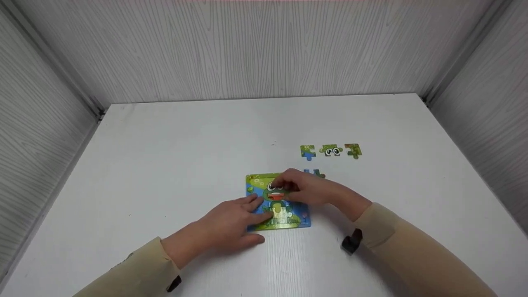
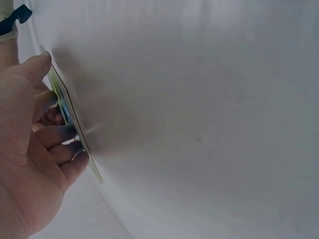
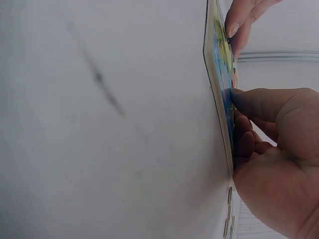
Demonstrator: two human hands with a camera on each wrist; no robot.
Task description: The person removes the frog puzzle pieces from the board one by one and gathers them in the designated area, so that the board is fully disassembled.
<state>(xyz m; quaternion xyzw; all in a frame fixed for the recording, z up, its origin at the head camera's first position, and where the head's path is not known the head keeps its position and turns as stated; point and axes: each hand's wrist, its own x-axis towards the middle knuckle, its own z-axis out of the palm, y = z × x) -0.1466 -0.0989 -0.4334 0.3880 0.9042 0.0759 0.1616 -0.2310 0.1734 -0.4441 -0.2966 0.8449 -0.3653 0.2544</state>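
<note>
A frog puzzle board (image 1: 304, 222) lies flat on the white table, blue and green with several pieces in its frame. My left hand (image 1: 229, 225) rests its spread fingers on the board's left part, thumb at the near edge. In the left wrist view, the fingertips (image 2: 79, 147) lie along the thin board. My right hand (image 1: 311, 189) reaches over the upper right of the board, thumb and index finger pinching a puzzle piece with a red frog mouth (image 1: 276, 196). In the right wrist view, its thumb (image 3: 256, 102) touches the board's surface while the other fingers curl behind.
Behind the board, three loose pieces lie in a row: a green-blue one (image 1: 307, 152), one with frog eyes (image 1: 331, 151) and a green-brown one (image 1: 353, 150). Another blue piece (image 1: 317, 172) shows partly behind my right hand. Wood-grain panels (image 1: 264, 49) wall the table in.
</note>
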